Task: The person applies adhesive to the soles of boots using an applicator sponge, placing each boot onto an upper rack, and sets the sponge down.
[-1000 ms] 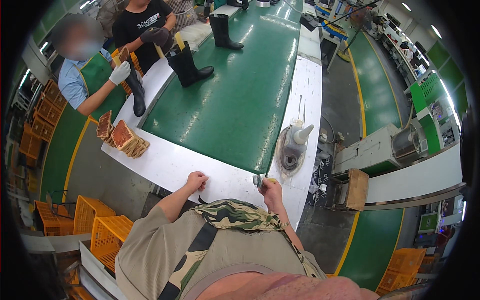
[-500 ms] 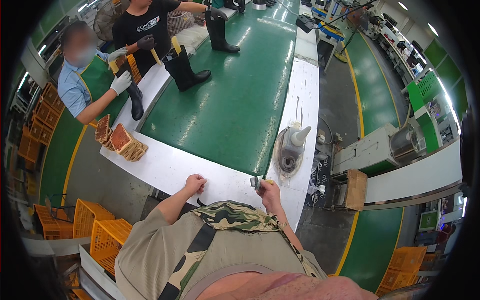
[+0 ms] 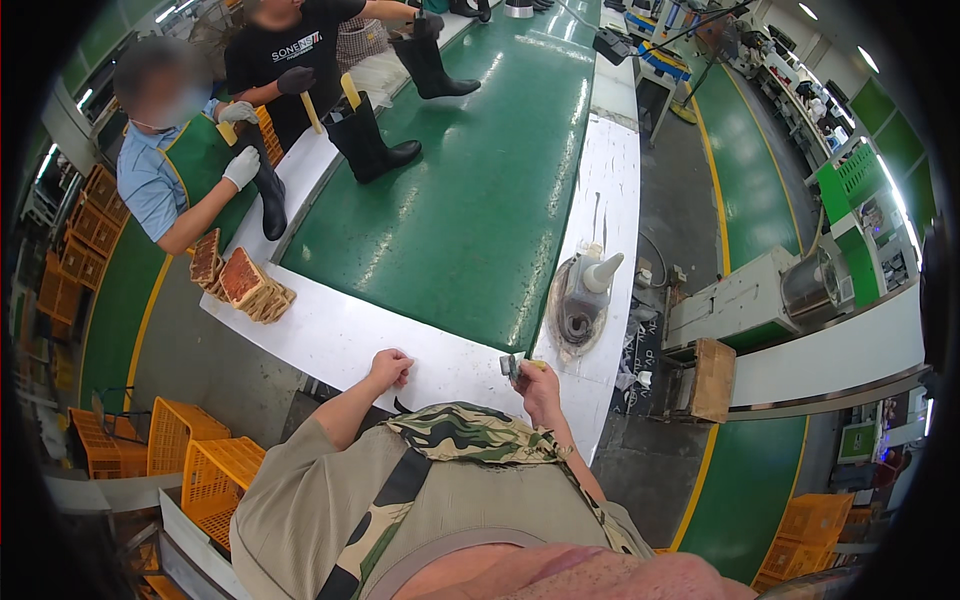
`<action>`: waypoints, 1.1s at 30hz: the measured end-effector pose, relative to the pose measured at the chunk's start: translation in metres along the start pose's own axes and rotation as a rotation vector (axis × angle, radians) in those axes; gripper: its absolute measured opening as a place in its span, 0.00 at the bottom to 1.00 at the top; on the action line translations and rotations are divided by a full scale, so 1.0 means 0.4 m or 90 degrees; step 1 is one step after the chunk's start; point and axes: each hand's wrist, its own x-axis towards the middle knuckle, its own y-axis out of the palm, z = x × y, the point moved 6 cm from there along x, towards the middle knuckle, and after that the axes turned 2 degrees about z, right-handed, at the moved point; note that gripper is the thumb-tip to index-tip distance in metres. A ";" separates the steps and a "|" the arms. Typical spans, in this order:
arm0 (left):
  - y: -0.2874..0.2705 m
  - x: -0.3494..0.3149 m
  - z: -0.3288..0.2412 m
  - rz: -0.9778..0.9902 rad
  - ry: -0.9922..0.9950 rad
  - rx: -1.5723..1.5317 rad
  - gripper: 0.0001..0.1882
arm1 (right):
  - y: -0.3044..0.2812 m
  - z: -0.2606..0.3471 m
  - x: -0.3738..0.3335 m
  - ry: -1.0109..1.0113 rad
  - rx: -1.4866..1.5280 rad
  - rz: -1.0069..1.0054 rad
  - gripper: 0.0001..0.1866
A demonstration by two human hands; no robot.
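My left hand [image 3: 392, 369] rests on the white table edge [image 3: 455, 362], its fingers curled and nothing visible in them. In my right hand [image 3: 539, 388], at the front right corner of the table, is a small brush [image 3: 512, 367] with a dark grey head and a yellowish handle; the fingers hide part of it. Beyond that hand, a pot of dark glue-like stuff [image 3: 577, 326] sits in a smeared tray with a pale bottle [image 3: 604, 270]. A stack of reddish-brown pads [image 3: 257, 288] lies on the table to the left.
The green conveyor belt [image 3: 440, 220] runs away from me, with a black boot [image 3: 372, 145] standing on it. At the far left, one co-worker [image 3: 185, 180] handles a boot [image 3: 268, 195]; another [image 3: 300, 60] holds a boot [image 3: 433, 65]. Orange crates [image 3: 215, 480] are at lower left.
The far co-worker's boot has been lifted and tilted above the belt. The nearer co-worker's head and hands have shifted slightly. My hands and the brush stay in place.
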 end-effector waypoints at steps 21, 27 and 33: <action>-0.003 0.003 0.003 0.008 -0.012 -0.002 0.09 | -0.004 -0.006 0.015 0.009 0.007 0.004 0.08; -0.001 0.004 0.005 0.008 -0.012 -0.002 0.09 | -0.007 -0.009 0.020 0.007 0.009 0.017 0.08; -0.005 0.011 0.008 0.007 -0.012 0.002 0.09 | -0.007 -0.012 0.025 0.012 0.011 0.012 0.08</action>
